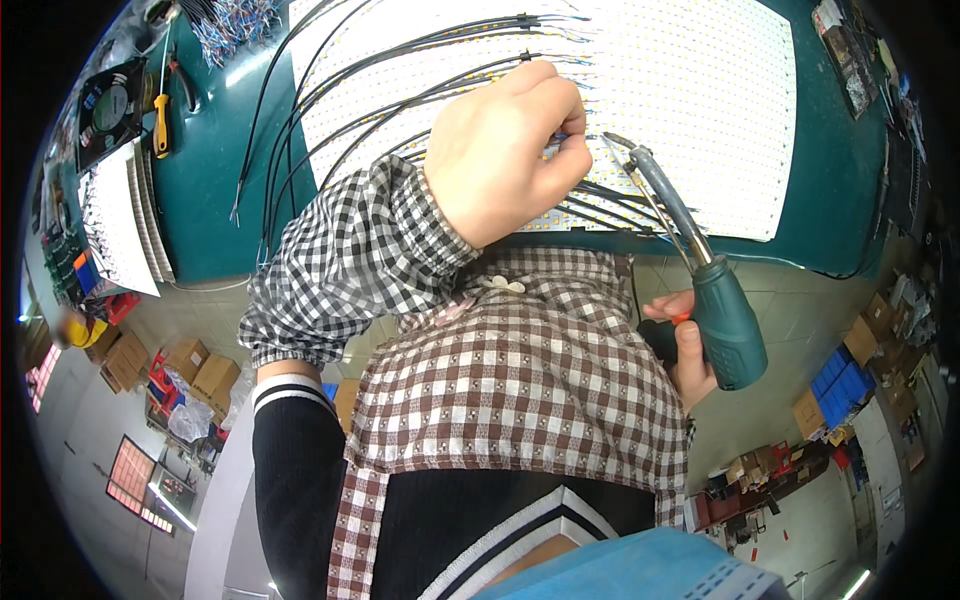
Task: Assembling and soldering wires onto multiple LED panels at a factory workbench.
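Note:
My left hand (515,150), in a black-and-white checked sleeve cover, rests over a white panel (690,70) dotted with rows of small yellow LEDs. Thumb and fingers pinch the thin end of a wire (562,139), mostly hidden by the fingers. Low at the right, my right hand (688,350) grips a soldering gun (727,320) with a dark green body; the grip itself is partly hidden. Its metal barrel slants up and left, and the tip is close to the left fingertips, just above the panel. Several black cables (375,62) lie across the panel, their thin stripped wires pointing right.
The panel lies on a green table (215,215). At the left are a yellow-handled screwdriver (161,125), a black fan (110,112), a stack of white boards (125,215) and a bundle of wires (232,25). Cardboard boxes (212,380) stand on the floor beyond.

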{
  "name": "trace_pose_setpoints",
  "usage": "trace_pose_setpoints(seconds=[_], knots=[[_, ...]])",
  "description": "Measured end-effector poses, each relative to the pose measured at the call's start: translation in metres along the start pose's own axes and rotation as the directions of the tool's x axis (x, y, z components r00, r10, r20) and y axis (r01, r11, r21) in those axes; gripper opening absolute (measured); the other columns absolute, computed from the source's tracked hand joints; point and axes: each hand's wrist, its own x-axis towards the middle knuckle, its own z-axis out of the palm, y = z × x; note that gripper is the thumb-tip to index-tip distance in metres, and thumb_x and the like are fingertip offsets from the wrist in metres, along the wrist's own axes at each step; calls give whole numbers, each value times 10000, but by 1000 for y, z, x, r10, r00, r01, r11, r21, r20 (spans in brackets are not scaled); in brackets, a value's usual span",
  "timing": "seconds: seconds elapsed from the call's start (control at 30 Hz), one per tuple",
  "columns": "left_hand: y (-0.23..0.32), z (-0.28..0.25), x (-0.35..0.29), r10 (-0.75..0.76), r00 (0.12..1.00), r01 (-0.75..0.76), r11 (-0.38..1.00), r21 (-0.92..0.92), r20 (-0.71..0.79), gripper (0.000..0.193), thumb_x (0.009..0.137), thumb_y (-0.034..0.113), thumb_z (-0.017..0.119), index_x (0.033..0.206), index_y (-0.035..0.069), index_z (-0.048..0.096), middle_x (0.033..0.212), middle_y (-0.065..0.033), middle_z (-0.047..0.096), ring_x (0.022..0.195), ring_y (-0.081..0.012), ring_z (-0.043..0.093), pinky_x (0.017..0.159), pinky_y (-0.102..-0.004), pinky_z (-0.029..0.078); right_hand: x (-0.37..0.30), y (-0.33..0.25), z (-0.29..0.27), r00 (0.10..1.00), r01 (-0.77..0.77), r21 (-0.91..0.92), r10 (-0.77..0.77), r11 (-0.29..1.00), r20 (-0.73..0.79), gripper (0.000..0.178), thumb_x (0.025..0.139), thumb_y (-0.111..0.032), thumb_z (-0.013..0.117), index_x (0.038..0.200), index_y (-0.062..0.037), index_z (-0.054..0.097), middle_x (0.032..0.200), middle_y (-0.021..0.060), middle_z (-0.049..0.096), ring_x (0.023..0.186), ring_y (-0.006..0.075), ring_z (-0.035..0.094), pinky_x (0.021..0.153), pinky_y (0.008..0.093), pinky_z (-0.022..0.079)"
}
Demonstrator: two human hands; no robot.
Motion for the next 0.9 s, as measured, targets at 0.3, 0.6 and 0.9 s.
trace_pose_setpoints(seconds=[0.3, 0.6, 0.9], knots=[[0, -1, 1, -7, 1000, 7, 1000, -8, 21, 69, 725, 46, 622, 751, 31, 560, 728, -71, 539, 625, -198, 589, 555, -285, 472, 0, -1, 1, 1000, -3, -2, 3, 1000, -2, 225, 942, -165, 487, 990, 52, 513, 916, 160, 589, 874, 235, 618, 828, 354, 501], [1, -1, 0, -8, 1000, 8, 1000, 11, 15, 69, 725, 52, 624, 753, 37, 563, 733, -68, 541, 627, -196, 588, 547, -284, 470, 0, -1, 2, 1000, -22, -6, 22, 1000, 18, 200, 943, -147, 481, 988, 45, 513, 916, 154, 585, 883, 232, 616, 834, 364, 506], [1, -3, 0, -5, 1000, 5, 1000, 25, 21, 68, 727, 57, 624, 757, 40, 565, 735, -70, 543, 633, -200, 591, 550, -290, 471, -1, 1, 2, 999, 34, 0, -34, 999, -13, 241, 944, -188, 493, 982, 50, 507, 886, 145, 575, 862, 235, 614, 812, 366, 513]])
